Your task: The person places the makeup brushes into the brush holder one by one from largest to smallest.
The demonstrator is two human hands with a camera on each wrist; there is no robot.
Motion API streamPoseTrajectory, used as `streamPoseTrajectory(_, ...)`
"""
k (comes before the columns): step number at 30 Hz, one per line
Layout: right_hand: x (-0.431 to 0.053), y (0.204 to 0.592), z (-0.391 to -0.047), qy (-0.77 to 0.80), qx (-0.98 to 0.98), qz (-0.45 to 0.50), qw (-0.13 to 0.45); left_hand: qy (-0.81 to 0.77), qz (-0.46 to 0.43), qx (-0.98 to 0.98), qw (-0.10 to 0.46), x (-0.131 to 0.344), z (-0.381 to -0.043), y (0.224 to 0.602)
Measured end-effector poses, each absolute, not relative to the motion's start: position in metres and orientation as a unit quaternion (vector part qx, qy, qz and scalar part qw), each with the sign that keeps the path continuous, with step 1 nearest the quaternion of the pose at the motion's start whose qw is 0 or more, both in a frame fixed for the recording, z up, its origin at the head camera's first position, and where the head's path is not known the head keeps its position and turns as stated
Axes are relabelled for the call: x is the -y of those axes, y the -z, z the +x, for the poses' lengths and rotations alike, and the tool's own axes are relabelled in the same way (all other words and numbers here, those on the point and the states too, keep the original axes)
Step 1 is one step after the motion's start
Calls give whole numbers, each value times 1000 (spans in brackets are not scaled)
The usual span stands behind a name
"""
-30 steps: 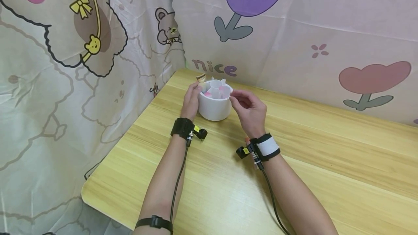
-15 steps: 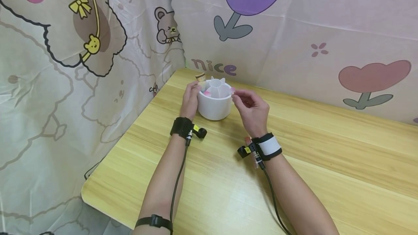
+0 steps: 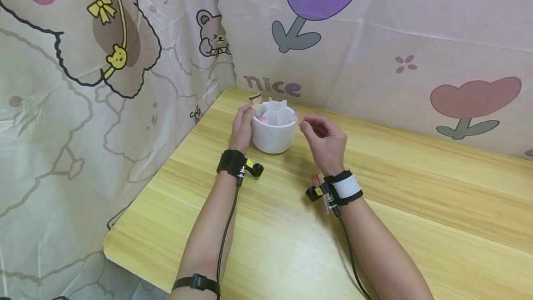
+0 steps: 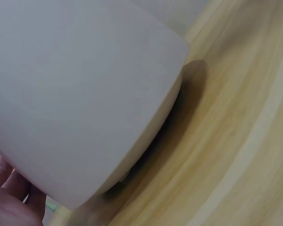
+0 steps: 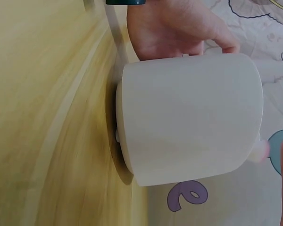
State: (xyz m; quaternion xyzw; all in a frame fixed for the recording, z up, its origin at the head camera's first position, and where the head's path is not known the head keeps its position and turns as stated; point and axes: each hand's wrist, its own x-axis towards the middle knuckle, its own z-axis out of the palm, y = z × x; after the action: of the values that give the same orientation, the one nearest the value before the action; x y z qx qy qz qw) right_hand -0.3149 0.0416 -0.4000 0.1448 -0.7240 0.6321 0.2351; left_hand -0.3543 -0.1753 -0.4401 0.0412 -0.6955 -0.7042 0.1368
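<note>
A round white container stands near the table's far left corner in the head view. Inside is a clear divider with pointed tips. My left hand grips the container's left side, its thumb near the rim; the right wrist view shows this hand behind the container. A small pink thing sits at the right rim. Just right of it, apart from the container, is my right hand, fingers loosely bent, nothing visible between them. A brown-and-cream figure rises by the left rim.
A slim reddish-tipped thing is partly hidden behind the right wrist camera. The wooden table ends at a rounded front left corner. Printed cloth hangs behind and at the left.
My right hand has drawn back to the right, away from the container's rim. The pink thing now shows at the right rim. My left hand stays on the container.
</note>
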Motion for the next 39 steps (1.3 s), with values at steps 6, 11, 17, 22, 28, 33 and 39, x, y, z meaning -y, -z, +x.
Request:
streamPoseTrajectory(6,-47,401,-315,-624,734,143,228,703,43,697,136,175,-353,439)
streamPoseTrajectory(11,-51,402,-314,-617,740,142,227,702,44,697,139,175,-352,437)
streamPoseTrajectory(17,-53,402,-314,-608,750,144,218,709,45,690,141,176,-352,438)
streamPoseTrajectory(22,-55,403,-313,-601,758,143,207,712,46,686,143,176,-352,438)
streamPoseTrajectory(28,-58,404,-311,-596,768,139,189,709,54,686,154,175,-352,438)
streamPoseTrajectory(33,-60,405,-310,-583,780,139,179,713,60,676,174,174,-353,438)
streamPoseTrajectory(39,-62,404,-308,-563,796,140,172,727,62,658,188,174,-354,437)
